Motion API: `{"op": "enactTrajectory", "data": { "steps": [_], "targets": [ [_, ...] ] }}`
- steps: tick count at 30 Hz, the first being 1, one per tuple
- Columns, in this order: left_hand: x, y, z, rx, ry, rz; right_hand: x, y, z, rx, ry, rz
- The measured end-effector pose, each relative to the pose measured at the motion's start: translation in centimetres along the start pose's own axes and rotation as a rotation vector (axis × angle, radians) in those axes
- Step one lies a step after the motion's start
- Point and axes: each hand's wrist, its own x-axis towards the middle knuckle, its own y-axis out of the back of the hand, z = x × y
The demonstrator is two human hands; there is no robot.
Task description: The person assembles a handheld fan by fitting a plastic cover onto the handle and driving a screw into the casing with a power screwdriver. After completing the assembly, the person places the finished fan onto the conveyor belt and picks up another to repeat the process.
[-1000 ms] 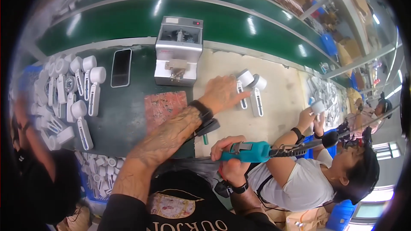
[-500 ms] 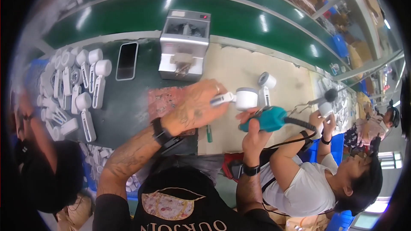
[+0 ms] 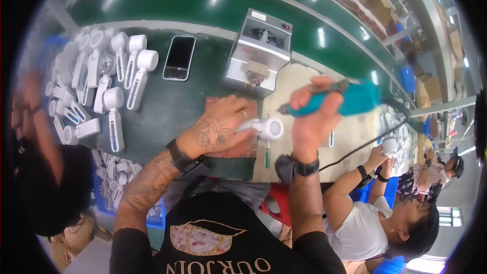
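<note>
My left hand (image 3: 220,128) is closed around the handle of a white handheld fan (image 3: 272,129), over the red mat. Its round head sticks out to the right, and the grille with many small slots faces up. In my right hand (image 3: 315,127) is a teal electric screwdriver (image 3: 357,100), held level with its tip pointing left, above and right of the fan head. The tool and hand are a little blurred. Behind my right wrist, part of another white handle (image 3: 331,138) shows on the tan board.
A grey screw feeder (image 3: 258,53) stands at the back. Left of it lie a phone (image 3: 179,58) and a heap of white fans (image 3: 115,122). A green-handled screwdriver (image 3: 267,157) rests near the front edge. Co-workers sit on both sides; the right one holds a white part (image 3: 389,145).
The fan has turned so its slotted grille shows, and it has moved left, away from the tool. My right hand has raised the electric screwdriver to the right. The whole view has shifted.
</note>
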Motion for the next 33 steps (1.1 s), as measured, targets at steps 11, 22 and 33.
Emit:
{"op": "enactTrajectory", "data": {
  "steps": [11, 22, 33],
  "targets": [
    [-0.6, -0.3, -0.9, 0.051, -0.011, 0.036, 3.7, -5.6, 6.2, -0.009, 0.072, -0.136],
    [-0.7, -0.3, -1.0, 0.049, 0.034, 0.087, -0.9, -2.2, 2.0, -0.103, -0.094, -0.183],
    [-0.6, -0.1, -0.8, 0.048, 0.036, 0.073, -1.3, -1.8, 2.9, -0.058, -0.089, -0.167]
  ]
}}
